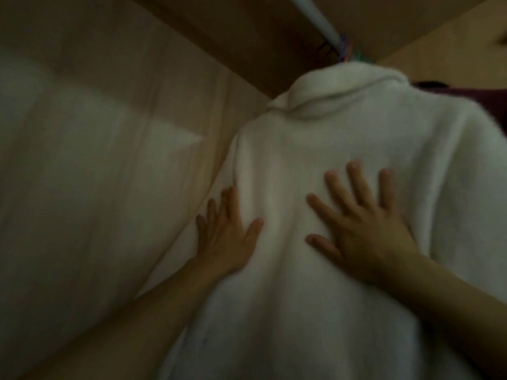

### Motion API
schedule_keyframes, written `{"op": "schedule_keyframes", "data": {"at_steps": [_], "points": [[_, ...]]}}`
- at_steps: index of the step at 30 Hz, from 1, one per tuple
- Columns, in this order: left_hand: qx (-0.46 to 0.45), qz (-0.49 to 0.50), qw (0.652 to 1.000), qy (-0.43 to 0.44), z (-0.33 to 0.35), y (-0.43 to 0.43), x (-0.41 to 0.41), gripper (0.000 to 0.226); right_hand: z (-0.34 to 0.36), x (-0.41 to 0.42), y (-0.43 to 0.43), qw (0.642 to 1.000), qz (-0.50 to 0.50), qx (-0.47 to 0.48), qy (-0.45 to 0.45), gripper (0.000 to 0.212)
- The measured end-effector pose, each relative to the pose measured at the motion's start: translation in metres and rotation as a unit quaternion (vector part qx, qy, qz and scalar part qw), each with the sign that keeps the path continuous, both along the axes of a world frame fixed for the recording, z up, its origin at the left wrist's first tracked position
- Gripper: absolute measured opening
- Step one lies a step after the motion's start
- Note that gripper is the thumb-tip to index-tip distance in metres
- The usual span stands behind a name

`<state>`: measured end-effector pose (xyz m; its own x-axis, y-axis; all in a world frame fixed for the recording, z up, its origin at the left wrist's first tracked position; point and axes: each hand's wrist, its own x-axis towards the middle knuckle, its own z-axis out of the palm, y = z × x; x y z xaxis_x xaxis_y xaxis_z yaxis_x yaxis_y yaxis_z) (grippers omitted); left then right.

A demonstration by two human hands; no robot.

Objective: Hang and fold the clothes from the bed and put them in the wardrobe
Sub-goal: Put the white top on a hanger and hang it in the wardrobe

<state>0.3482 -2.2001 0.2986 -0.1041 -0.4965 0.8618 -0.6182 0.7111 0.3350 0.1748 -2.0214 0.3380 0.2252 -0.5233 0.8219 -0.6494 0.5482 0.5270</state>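
Note:
A fluffy white garment with a rolled collar [343, 149] hangs from the wardrobe rail [315, 15] and fills the right half of the dim, blurred head view. My right hand [359, 223] lies flat on its back with the fingers spread wide. My left hand [225, 234] presses straight-fingered against the garment's left edge, thumb on the fabric. The hanger itself is hidden under the collar; only coloured hooks [347, 52] show at the rail.
The pale wardrobe side wall [96, 160] stands close on the left. A dark maroon garment [466, 101] hangs behind the white one at the right. The wardrobe's brown top panel [247, 37] runs overhead.

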Motion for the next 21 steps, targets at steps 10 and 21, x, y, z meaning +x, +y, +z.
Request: {"op": "schedule_keyframes", "data": {"at_steps": [10,21], "points": [[0.009,-0.063,0.998,-0.004,-0.012,-0.028,-0.081,0.090,0.002,-0.024,-0.028,0.998,-0.035,-0.038,0.047,0.083],[0.032,-0.100,0.994,-0.031,-0.078,-0.018,-0.042,0.091,-0.062,0.000,-0.005,0.977,0.037,0.181,0.106,0.071]]}}
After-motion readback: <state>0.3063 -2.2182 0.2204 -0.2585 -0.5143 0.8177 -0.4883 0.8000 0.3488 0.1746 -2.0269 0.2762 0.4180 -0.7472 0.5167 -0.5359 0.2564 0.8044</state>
